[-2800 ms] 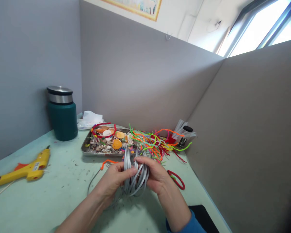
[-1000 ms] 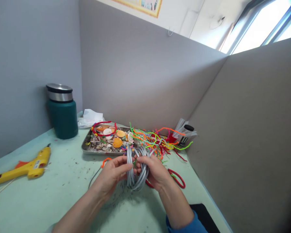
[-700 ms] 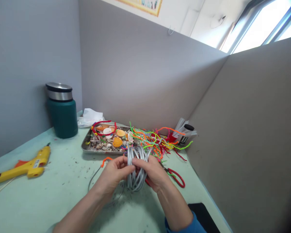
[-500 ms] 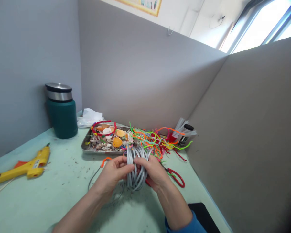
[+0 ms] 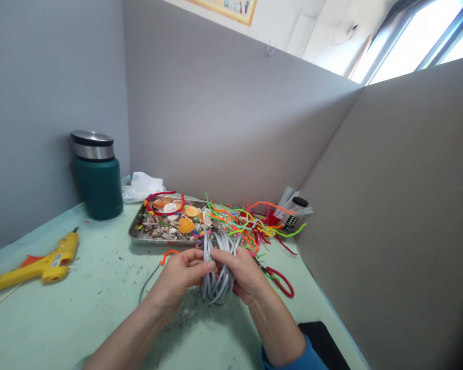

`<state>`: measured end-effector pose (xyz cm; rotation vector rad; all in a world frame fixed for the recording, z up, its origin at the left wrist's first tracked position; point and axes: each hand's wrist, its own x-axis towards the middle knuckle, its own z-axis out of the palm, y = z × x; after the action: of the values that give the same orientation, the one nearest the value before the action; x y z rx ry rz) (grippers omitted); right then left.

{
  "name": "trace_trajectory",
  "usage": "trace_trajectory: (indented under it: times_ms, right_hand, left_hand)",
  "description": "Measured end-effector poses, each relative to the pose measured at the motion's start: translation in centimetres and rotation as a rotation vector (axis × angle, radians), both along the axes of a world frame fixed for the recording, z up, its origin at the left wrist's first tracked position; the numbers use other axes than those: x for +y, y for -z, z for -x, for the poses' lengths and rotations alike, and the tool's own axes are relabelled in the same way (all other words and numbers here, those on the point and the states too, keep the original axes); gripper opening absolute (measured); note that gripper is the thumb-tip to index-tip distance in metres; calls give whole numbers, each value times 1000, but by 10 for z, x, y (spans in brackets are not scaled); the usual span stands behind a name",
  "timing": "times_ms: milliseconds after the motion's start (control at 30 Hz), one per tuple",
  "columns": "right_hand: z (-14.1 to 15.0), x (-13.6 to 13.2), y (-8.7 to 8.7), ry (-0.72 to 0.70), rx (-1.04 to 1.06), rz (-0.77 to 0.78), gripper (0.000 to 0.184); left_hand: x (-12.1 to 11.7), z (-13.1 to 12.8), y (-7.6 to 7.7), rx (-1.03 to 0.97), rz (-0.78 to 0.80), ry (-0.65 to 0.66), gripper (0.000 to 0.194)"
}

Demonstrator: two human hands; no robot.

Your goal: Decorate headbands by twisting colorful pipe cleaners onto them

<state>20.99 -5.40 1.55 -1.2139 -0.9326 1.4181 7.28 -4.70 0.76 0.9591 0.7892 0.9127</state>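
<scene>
Between my two hands is a coil of grey cord (image 5: 220,288), held a little above the table. My left hand (image 5: 183,275) pinches strands on the coil's left side with thumb and fingertips. On the other side, my right hand (image 5: 245,272) wraps round the coil, its thumb pressed across the front. A single grey strand runs off behind my left wrist, near an orange pipe cleaner (image 5: 168,255). Red-handled scissors (image 5: 282,282) lie just beyond my right hand, their blades partly hidden.
A metal tray (image 5: 154,241) of seashells stands behind the hands, with a heap of coloured pipe cleaners (image 5: 250,221) at its right. To the left are a yellow glue gun (image 5: 57,262) and a green flask (image 5: 99,187). A black-capped jar (image 5: 298,210) stands by the right partition.
The coil's strands have shifted slightly in my fingers. Both hands keep their hold, and nothing else on the table has moved.
</scene>
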Motion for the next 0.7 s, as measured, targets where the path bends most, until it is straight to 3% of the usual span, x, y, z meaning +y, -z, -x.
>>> trace_trajectory:
  times_ms: [333, 700]
  right_hand:
    - [-1, 2, -2, 118, 19, 40, 15]
    - [-4, 1, 0, -7, 73, 64, 29]
  left_hand:
    - [0, -1, 0, -25, 43, -21, 26]
    - [1, 1, 0, -56, 51, -36, 26]
